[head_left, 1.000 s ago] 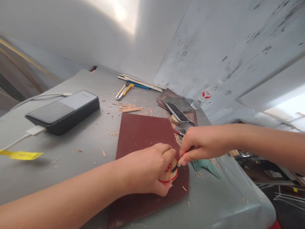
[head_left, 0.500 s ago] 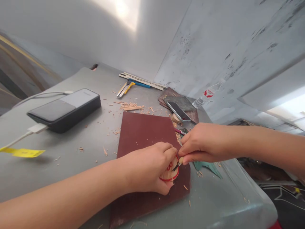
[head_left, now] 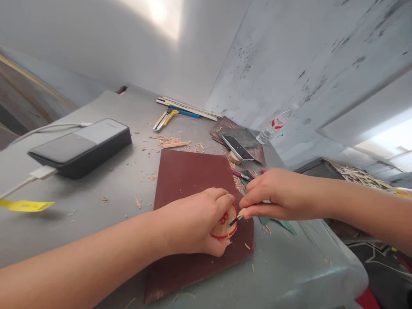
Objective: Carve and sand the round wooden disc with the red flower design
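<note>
A round piece of pale wood [head_left: 227,225] with a red rim line and a red mark lies on a dark red board [head_left: 193,169]. My left hand [head_left: 209,221] grips the wood from its left side, fingers above and thumb below, hiding part of it. In my right hand [head_left: 262,195] is a carving tool [head_left: 240,214] with a pale wooden handle and a dark metal shaft. The tool's tip touches the face of the wood, right of the red mark. Most of the handle is hidden in my fingers.
Wood shavings [head_left: 174,143] lie behind the board. A yellow box cutter [head_left: 165,119] and thin strips [head_left: 189,108] lie farther back. A phone [head_left: 237,148] rests on dark sheets, near a water bottle [head_left: 277,124]. At left sits a black power bank [head_left: 82,148] with cables.
The view has shifted slightly, moving everything a little left. My right hand and the tool tip sit slightly lower relative to the red mark, which is now more exposed. Both grips are kept.
</note>
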Demonstrator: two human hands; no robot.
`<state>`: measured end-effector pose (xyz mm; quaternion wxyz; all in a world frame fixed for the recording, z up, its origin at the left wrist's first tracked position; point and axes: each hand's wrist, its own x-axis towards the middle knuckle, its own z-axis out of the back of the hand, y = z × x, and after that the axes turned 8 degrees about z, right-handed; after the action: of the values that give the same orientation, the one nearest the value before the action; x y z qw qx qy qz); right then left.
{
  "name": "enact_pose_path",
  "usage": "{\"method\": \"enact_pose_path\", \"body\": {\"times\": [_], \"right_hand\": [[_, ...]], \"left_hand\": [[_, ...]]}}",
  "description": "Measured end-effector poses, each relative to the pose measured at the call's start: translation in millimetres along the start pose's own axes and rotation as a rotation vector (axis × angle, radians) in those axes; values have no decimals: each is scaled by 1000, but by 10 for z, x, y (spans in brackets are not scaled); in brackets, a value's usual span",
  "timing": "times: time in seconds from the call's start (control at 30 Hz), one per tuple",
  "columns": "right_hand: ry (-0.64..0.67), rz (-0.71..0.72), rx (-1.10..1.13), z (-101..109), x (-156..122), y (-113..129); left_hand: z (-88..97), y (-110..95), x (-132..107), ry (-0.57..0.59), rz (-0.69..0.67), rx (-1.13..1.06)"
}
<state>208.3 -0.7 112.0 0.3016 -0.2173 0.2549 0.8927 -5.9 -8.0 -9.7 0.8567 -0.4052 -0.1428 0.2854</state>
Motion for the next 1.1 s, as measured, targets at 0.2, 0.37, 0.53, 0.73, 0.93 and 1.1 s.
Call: {"method": "enact_pose_path", "body": {"times": [0.2, 0.37, 0.53, 0.73, 0.93, 1.1], "right_hand": [[-147, -256, 9, -74, -194, 280], [-580, -402, 626, -617, -157, 325], [-837, -425, 777, -1105, 183, 426], [-933, -340, 551, -1214, 272, 520], [-1074, -202, 225, -1440, 288, 486], [-1110, -187, 253, -1508, 288, 451]], "left_hand": [[2, -7, -11, -37, 74, 5], [-42, 33, -10, -62, 39, 9], [-106, 64, -7, -114, -27, -40], [-119, 82, 9, -138, -48, -90], [-132, 100, 25, -123, -63, -104], [-158, 89, 13, -154, -47, -77]]}}
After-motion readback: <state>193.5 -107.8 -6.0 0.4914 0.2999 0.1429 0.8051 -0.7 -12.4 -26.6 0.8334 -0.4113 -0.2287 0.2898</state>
